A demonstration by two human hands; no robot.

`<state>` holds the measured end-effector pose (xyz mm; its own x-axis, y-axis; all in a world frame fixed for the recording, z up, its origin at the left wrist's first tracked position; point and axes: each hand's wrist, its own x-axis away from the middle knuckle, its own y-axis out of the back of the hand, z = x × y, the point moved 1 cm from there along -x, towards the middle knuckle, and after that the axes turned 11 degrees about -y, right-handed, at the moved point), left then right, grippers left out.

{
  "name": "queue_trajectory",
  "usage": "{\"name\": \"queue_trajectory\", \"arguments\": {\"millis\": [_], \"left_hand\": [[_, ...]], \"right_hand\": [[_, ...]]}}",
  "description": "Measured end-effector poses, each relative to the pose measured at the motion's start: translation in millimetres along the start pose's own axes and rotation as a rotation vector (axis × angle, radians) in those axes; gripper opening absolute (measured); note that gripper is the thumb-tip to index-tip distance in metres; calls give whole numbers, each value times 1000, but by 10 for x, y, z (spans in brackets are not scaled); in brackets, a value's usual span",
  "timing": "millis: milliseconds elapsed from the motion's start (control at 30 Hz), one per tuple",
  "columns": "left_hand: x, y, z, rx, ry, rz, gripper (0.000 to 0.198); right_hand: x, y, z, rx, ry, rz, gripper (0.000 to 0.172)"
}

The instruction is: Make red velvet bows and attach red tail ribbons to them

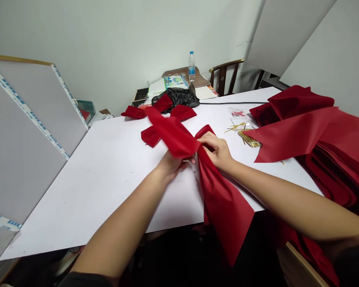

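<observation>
- Red velvet ribbon (225, 209): long axis diag., far L to near R, lower end past counter (107, 183) edge.
- L hand (170, 166), R hand (215, 150) closed, gripping it mid-length; R nearer lower end.

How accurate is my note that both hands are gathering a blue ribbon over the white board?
The colour is wrong: the ribbon is red, not blue, as the head view shows. The left hand and right hand are gathering it over the white board.

Red velvet bow (170, 135) between left hand (172, 165) and right hand (217, 150)
</observation>
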<state>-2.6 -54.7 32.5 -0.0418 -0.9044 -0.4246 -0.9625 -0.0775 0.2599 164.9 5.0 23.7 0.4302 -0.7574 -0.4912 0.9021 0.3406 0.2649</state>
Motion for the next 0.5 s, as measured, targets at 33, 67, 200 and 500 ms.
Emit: {"name": "queue_trajectory", "arguments": {"millis": [33, 67, 200, 500], "left_hand": [[5, -11, -27, 38, 51, 9, 36], [11, -19, -53, 46, 74, -1, 35], [43, -10, -143, -378, -325, -173, 19], [75, 53, -159, -798, -768, -185, 14]], "right_hand": [[0, 2, 2, -83, -79, 6, 28], [-2, 5, 2, -170, -156, 10, 30], [-22, 14, 7, -427, -359, 75, 42], [-19, -34, 10, -503, -483, 196, 40]]}}
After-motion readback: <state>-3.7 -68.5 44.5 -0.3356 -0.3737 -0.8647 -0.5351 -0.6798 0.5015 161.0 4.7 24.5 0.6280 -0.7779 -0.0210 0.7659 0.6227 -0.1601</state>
